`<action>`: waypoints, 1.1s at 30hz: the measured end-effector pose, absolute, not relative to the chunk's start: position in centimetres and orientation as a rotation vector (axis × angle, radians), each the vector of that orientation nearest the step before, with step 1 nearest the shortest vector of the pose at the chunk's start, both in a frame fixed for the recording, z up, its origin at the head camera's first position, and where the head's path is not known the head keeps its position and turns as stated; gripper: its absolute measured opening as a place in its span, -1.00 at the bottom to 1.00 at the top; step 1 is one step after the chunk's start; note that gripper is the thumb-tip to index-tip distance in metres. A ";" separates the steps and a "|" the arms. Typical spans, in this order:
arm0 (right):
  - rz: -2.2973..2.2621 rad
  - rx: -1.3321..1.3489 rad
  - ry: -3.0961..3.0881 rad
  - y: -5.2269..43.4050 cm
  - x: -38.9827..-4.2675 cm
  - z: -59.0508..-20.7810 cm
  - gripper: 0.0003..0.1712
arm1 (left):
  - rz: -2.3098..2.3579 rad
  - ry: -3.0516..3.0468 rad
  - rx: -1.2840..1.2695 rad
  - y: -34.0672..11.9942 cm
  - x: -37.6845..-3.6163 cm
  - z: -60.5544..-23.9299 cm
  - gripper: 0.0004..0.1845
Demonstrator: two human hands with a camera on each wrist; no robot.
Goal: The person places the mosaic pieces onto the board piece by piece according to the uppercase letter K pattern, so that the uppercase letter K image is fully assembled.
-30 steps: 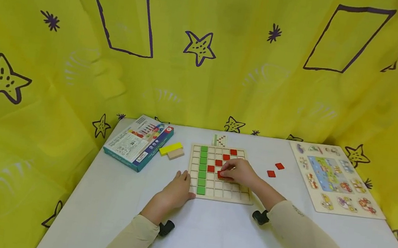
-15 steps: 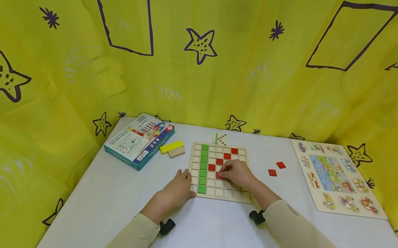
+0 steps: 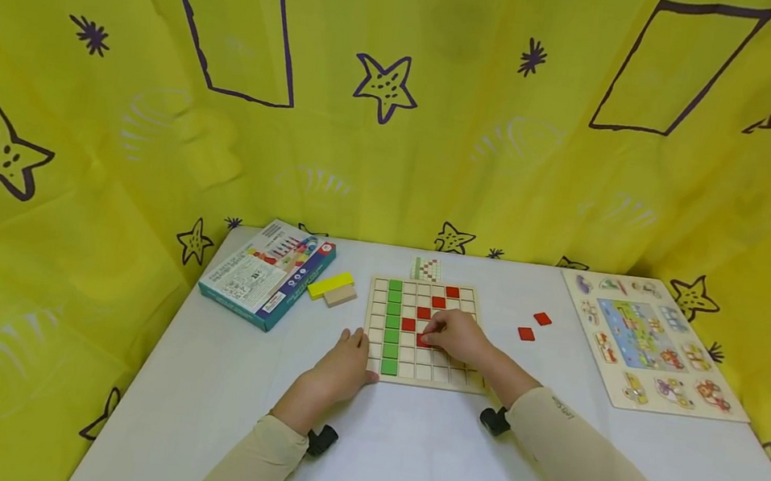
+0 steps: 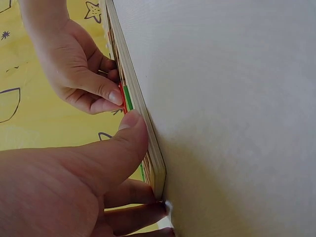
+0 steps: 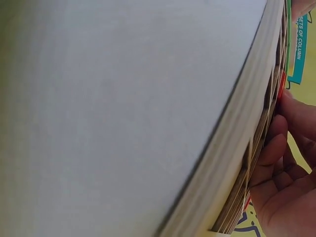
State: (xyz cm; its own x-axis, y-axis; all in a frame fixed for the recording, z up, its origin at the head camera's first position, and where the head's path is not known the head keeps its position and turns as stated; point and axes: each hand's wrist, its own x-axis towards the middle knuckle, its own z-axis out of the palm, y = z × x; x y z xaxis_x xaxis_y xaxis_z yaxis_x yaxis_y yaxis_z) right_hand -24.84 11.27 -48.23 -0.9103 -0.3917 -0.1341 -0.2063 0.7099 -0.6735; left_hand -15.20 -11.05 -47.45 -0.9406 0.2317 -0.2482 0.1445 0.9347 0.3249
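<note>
A wooden grid board (image 3: 421,384) lies on the table, with a column of green tiles (image 3: 391,335) and several red tiles (image 3: 423,313) in a diagonal. My right hand (image 3: 460,337) pinches a red tile (image 3: 422,341) between thumb and fingers over the board, just below and right of the diagonal's lowest tile. The fingers hide part of this tile and some cells. My left hand (image 3: 337,368) rests at the board's front left corner, fingers along the left edge. In the left wrist view, its thumb (image 4: 131,118) touches the board's front edge.
Two loose red tiles (image 3: 526,334) lie right of the board. Behind it is a small pattern card (image 3: 425,269). A game box (image 3: 263,277), a yellow piece (image 3: 331,284) and a plain wooden piece (image 3: 340,296) are at left. A picture puzzle board (image 3: 589,381) lies far right.
The red tile in my right hand has come down slightly toward the left and now looks flatter on the board. My left hand stays at the corner.
</note>
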 end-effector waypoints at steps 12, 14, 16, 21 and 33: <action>-1.048 -0.501 2.601 12.7 -24.9 -47.1 -0.90 | 0.428 2.815 0.283 -10.7 -15.3 -47.4 -0.18; -1.051 -0.512 2.615 13.4 -25.1 -46.5 -0.87 | 0.428 2.815 0.282 -10.7 -15.2 -47.3 -0.19; -1.036 -0.509 2.644 14.5 -25.5 -45.8 -0.84 | 0.430 2.814 0.279 -10.6 -15.1 -47.3 -0.19; -1.009 -0.458 2.701 17.9 -26.5 -44.8 -0.73 | 0.425 2.812 0.285 -10.6 -15.0 -47.2 -0.19; -0.954 -0.325 2.779 25.7 -27.7 -45.9 -0.64 | 0.450 2.806 0.263 -10.9 -15.0 -47.3 -0.19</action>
